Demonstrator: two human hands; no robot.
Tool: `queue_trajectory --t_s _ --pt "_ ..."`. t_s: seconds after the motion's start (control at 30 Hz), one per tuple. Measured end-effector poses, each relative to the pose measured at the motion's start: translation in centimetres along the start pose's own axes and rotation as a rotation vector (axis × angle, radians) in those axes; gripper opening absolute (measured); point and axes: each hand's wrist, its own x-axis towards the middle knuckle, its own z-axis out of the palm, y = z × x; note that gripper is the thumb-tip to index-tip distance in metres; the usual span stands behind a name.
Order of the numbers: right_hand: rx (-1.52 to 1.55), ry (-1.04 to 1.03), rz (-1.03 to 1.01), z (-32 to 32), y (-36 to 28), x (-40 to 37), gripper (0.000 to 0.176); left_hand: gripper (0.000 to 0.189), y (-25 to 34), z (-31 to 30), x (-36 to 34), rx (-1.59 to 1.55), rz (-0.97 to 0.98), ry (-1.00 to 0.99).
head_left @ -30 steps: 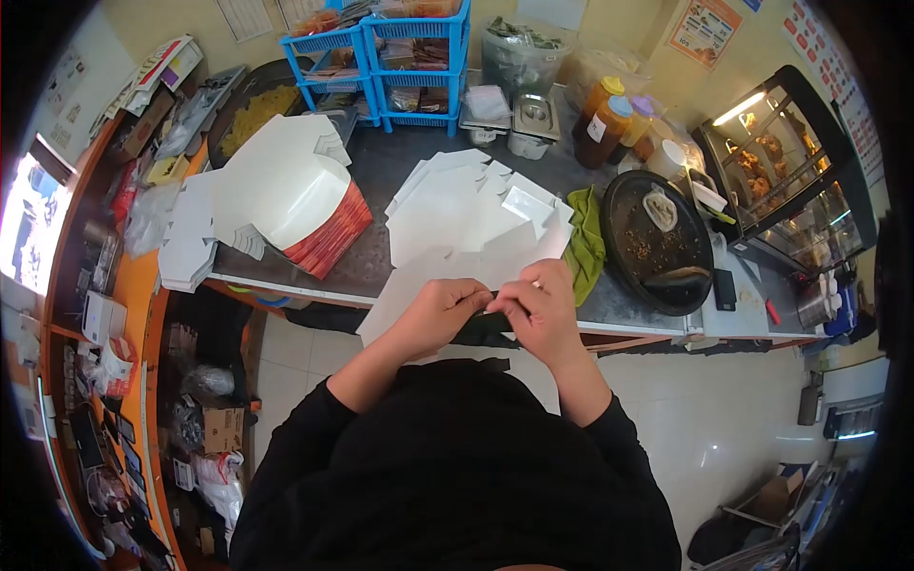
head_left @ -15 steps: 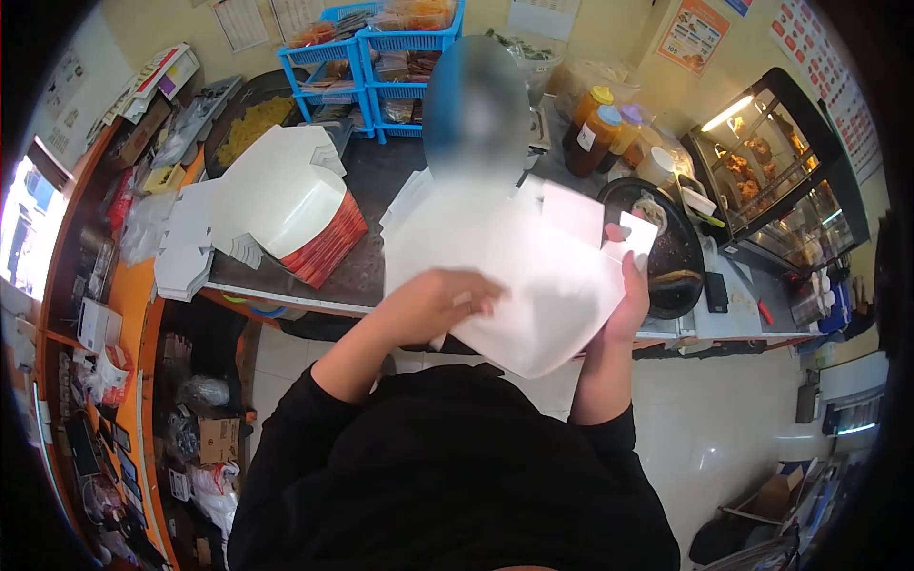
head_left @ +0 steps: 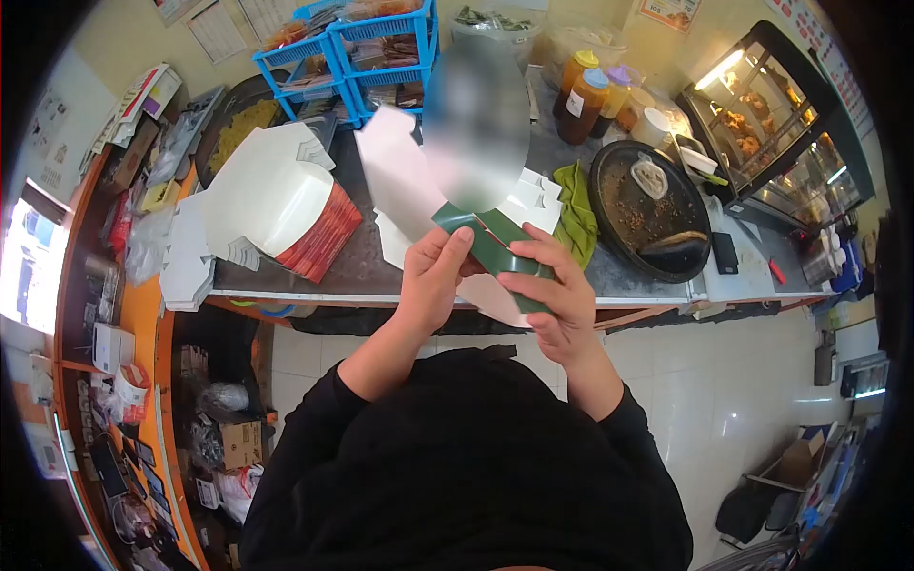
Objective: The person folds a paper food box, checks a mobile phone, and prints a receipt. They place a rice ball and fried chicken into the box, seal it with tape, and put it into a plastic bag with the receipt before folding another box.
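Both hands hold a partly folded carton with a white inside and a green outer panel. At its lower left, my left hand pinches the green panel's edge between thumb and fingers. My right hand grips the same panel from the right, its fingers over the green surface. A blurred patch covers part of the carton. To the left stands a folded open box with a red patterned side. Flat white cartons are stacked beside it, and more white card lies behind my right hand.
A green cloth and a round black tray are to the right. Sauce bottles and blue baskets stand at the back. A lit food cabinet is at the far right, and the counter's front edge runs below.
The carton has been turned from its white inside to show a green panel, with its flaps folded. My right hand has moved left, closer to my left hand. The green cloth is now visible.
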Motion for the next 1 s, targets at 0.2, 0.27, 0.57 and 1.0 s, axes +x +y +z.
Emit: queue_trajectory --t_s 0.2,0.27,0.57,1.0 --pt "-0.259 0.186 0.194 2.4 0.2 -0.3 0.035 0.026 -0.7 1.5 -0.8 0.259 -0.051 0.036" --pt "-0.328 0.195 0.176 3.5 1.4 -0.8 0.038 0.026 -1.3 0.8 -0.8 0.301 -0.060 0.002" --pt "0.019 0.292 0.462 2.9 6.9 -2.2 0.045 0.026 -3.1 -4.8 -1.8 0.537 -0.170 -0.067" --pt "-0.409 0.093 0.252 1.0 4.3 0.7 0.011 0.021 -2.8 -4.1 -1.1 0.886 -0.077 -0.200"
